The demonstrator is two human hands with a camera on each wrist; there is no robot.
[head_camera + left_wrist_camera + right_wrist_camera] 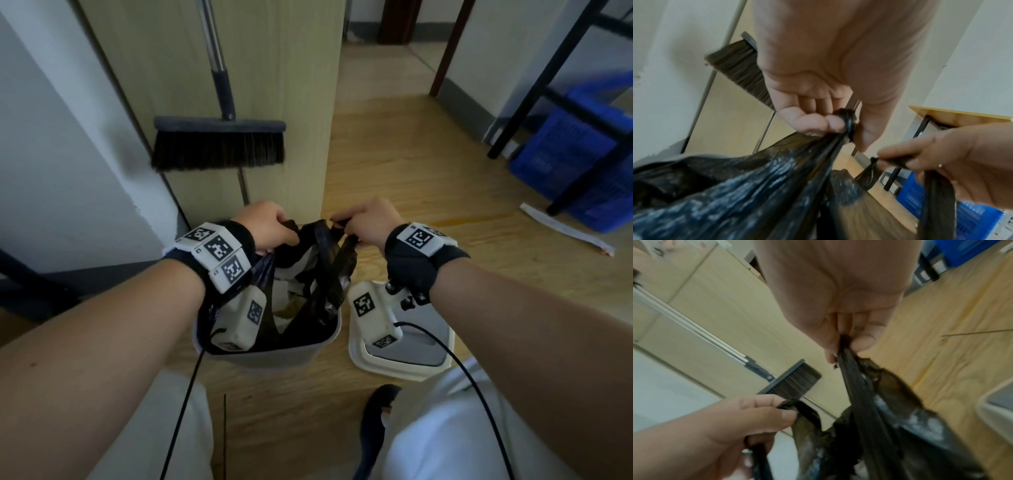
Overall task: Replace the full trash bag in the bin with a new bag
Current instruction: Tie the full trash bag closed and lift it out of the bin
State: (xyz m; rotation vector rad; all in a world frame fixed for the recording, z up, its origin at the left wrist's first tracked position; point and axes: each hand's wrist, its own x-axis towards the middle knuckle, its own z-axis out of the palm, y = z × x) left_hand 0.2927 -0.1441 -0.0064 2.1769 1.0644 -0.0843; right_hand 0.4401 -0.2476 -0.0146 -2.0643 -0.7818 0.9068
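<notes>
A black trash bag with rubbish inside stands in a small grey bin on the wooden floor. My left hand grips one gathered handle of the bag at the upper left. My right hand pinches the other handle at the upper right. Both handles are pulled up and apart above the bin. In the left wrist view the stretched black plastic fills the lower half. The bag's lower part is hidden inside the bin.
The bin's white lid lies on the floor to the right of the bin. A broom leans on a pale cabinet behind. A blue crate sits under a black frame at far right. A paper strip lies on the floor.
</notes>
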